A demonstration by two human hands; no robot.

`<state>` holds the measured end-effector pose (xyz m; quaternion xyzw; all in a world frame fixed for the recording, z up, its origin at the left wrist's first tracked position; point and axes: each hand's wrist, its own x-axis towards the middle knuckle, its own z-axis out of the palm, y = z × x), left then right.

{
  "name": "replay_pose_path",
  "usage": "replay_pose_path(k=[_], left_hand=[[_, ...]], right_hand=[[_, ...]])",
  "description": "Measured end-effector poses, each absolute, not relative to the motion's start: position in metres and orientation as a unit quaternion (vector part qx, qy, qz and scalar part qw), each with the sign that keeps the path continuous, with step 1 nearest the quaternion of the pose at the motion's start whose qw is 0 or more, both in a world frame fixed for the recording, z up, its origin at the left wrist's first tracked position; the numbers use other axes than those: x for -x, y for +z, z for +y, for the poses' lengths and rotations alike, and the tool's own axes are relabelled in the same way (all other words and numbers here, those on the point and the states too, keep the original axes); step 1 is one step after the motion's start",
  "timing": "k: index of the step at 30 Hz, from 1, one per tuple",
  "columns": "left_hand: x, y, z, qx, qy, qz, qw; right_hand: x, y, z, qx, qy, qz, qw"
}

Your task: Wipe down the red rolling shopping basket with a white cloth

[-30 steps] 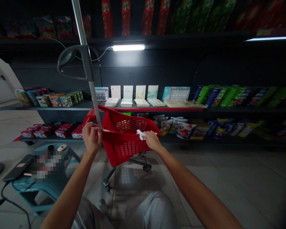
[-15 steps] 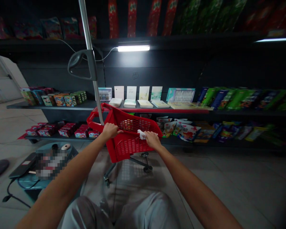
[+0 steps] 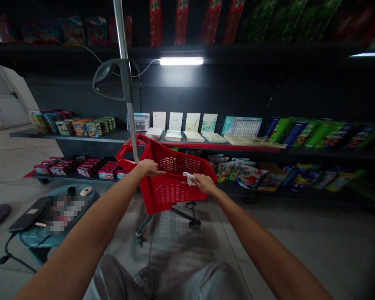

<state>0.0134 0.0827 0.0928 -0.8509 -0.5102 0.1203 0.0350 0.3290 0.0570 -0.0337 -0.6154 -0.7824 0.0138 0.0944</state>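
Observation:
A small red shopping cart [image 3: 175, 193] with perforated plastic sides stands on wheels in front of me, a tall metal pole with a grey loop handle [image 3: 112, 80] rising by its push bar. My left hand [image 3: 150, 167] grips the near top rim at the left, its fingers curled over the edge. Farther right along the same rim, my right hand [image 3: 203, 182] is closed on a white cloth [image 3: 190, 178], possibly a tissue, and presses it against the rim. The fingertips inside the cloth are partly hidden.
Behind the cart runs a dark shelf with a red front edge [image 3: 206, 146], bearing booklets, small boxes [image 3: 93, 128] and green bags [image 3: 318, 133]. Snack bags [image 3: 251, 175] fill the lower shelf. To my left, a teal stool [image 3: 95, 196] carries a black device with cables.
My right hand and the cloth have shifted slightly right along the rim. My left hand still holds its spot. The whole view has moved a little.

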Motion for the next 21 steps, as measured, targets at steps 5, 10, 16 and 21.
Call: replay_pose_path(k=[5,10,16,21], left_hand=[[-0.013,0.094,0.082,0.853,0.144,-0.501,0.038],[-0.013,0.092,0.082,0.855,0.137,-0.498,0.046],[-0.012,0.093,0.085,0.852,0.139,-0.505,0.031],[-0.011,0.097,0.082,0.841,0.133,-0.525,0.008]], right_hand=[[-0.338,-0.031,0.068,0.589,0.082,-0.799,0.086],[-0.349,-0.027,0.080,0.549,0.181,-0.807,0.123],[-0.354,-0.024,0.087,0.466,0.336,-0.801,0.170],[-0.350,-0.026,0.086,0.464,0.375,-0.778,0.197]])
